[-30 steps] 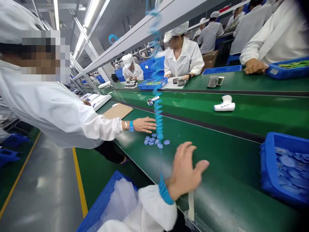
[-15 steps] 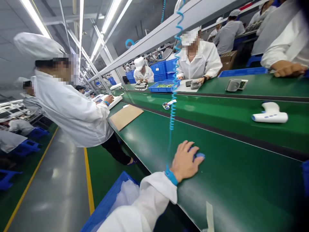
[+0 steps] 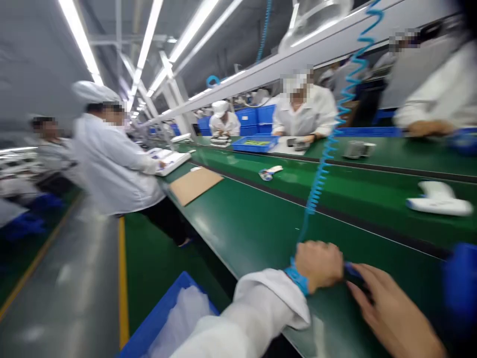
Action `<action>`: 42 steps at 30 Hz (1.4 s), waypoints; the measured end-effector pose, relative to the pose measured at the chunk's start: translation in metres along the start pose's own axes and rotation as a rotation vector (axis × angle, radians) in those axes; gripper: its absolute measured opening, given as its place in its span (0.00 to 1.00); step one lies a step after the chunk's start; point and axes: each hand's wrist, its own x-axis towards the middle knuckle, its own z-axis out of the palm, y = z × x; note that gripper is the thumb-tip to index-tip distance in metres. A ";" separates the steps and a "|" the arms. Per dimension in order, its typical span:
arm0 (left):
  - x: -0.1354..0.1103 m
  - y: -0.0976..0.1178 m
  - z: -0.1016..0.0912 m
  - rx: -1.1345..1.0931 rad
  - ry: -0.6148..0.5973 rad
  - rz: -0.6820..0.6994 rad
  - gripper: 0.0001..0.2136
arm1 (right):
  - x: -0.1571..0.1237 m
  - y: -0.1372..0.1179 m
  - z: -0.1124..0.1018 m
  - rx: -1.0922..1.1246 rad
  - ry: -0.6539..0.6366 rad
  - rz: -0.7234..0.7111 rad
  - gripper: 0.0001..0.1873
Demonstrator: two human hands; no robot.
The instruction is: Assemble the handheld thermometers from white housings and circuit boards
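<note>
Over the green bench my left hand [image 3: 318,263] is closed with its knuckles up, and its fingers hide what they hold. A blue band circles that wrist, with a blue coiled cord [image 3: 321,174] rising from it. My right hand [image 3: 395,311] comes in from the lower right, thumb and fingers closed on a dark blue, blackish object [image 3: 358,279]. This object's far end meets the fingers of my left hand. Motion blurs it too much to tell its kind.
A white gun-shaped device [image 3: 441,200] and a smaller white-and-blue part [image 3: 270,172] lie on the green belt [image 3: 238,166]. Brown cardboard [image 3: 196,185] rests on the bench. A blue crate [image 3: 169,318] with clear plastic stands below left. Workers in white sit across and stand at left.
My left hand has gone from spread fingers over a small blue thing to a closed grip, moving right. My right hand has come into view with the dark object. The view has shifted slightly.
</note>
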 end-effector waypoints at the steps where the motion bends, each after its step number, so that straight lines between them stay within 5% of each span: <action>1: 0.001 0.001 -0.009 -0.028 0.020 -0.018 0.08 | -0.002 -0.011 -0.014 -0.012 0.005 0.018 0.18; 6: 0.053 0.022 -0.025 -0.233 0.075 -0.057 0.19 | -0.010 -0.027 -0.084 -0.030 0.013 0.194 0.16; 13: 0.077 0.162 -0.023 -0.381 -0.237 0.365 0.13 | -0.018 0.010 -0.156 -0.267 0.237 0.419 0.19; 16: 0.080 0.186 -0.010 -0.398 -0.366 0.491 0.16 | -0.024 0.014 -0.163 -0.352 0.220 0.509 0.21; 19: 0.071 0.166 -0.010 -0.438 -0.249 0.492 0.17 | -0.036 0.001 -0.161 -0.350 0.199 0.511 0.19; 22: 0.049 0.110 -0.023 -0.421 -0.083 0.398 0.08 | -0.038 -0.016 -0.143 -0.195 0.128 0.341 0.15; 27: -0.001 -0.003 -0.029 -0.271 -0.023 0.178 0.15 | -0.006 -0.014 -0.075 -0.097 -0.191 0.121 0.14; 30: -0.025 -0.042 -0.020 -0.173 -0.062 0.120 0.13 | 0.022 -0.008 -0.038 -0.213 -0.383 0.141 0.16; 34: -0.036 -0.050 -0.007 -0.079 -0.088 0.092 0.09 | 0.049 -0.016 -0.018 -0.324 -0.474 0.216 0.13; 42: -0.024 -0.045 -0.001 0.049 -0.139 -0.040 0.06 | 0.063 -0.039 -0.020 -0.526 -0.566 0.450 0.13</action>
